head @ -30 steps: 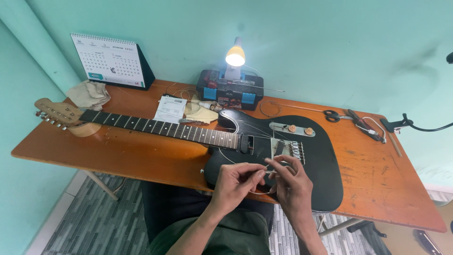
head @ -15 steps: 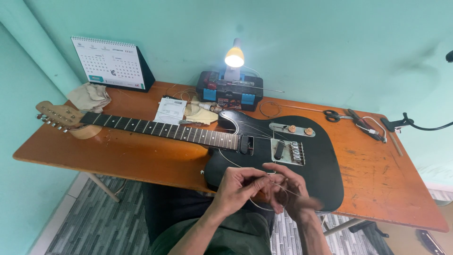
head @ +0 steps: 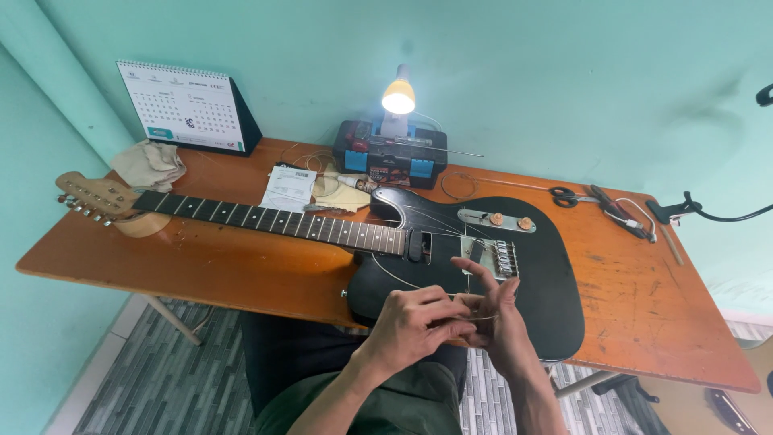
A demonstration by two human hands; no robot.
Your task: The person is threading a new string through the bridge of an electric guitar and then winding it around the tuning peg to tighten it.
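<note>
A black electric guitar [head: 555,274] lies flat on an orange wooden desk [head: 201,266], its neck [head: 266,219] pointing left and its headstock [head: 93,196] near the left edge. Both hands meet over the guitar body's near edge. My left hand [head: 415,322] pinches a thin guitar string [head: 386,274] that curves up from the body. My right hand [head: 499,322] holds the same string, with fingers spread toward the metal bridge [head: 493,256].
At the back stand a desk calendar [head: 189,109], a lit lamp [head: 398,97] on a black toolbox [head: 390,153], a crumpled cloth [head: 149,165], a paper slip [head: 290,187] and scissors [head: 576,196]. A black clamp arm [head: 700,211] reaches in at right.
Both hands have shifted slightly along the guitar's near edge while working the string; my right hand's fingers have opened toward the bridge. The guitar has not moved.
</note>
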